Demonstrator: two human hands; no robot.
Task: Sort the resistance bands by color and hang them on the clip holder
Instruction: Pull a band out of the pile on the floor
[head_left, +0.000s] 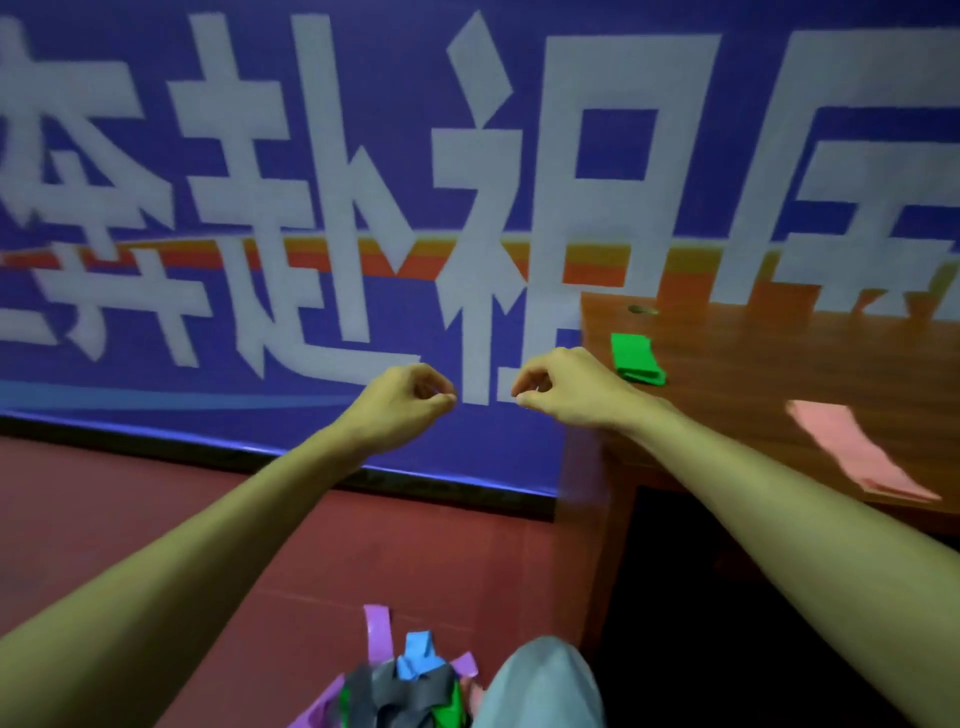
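Observation:
Both arms reach forward toward the blue banner. My left hand (410, 397) and my right hand (558, 387) hover a short gap apart, fingers curled with fingertips pinched; I see nothing between them. A folded green band (635, 358) lies on the wooden table (753, 364), just right of my right hand. Nearer the table's front edge lies a pink band (857, 452). Low in the view, a heap of bands (405, 686) in purple, blue, grey and green sits near my knee. No clip holder shows.
A big blue banner (311, 182) with white characters fills the background. Red floor (156, 519) stretches below it. The table's left corner (587, 312) stands right beside my right hand. My knee (540, 680) in light trousers is at the bottom.

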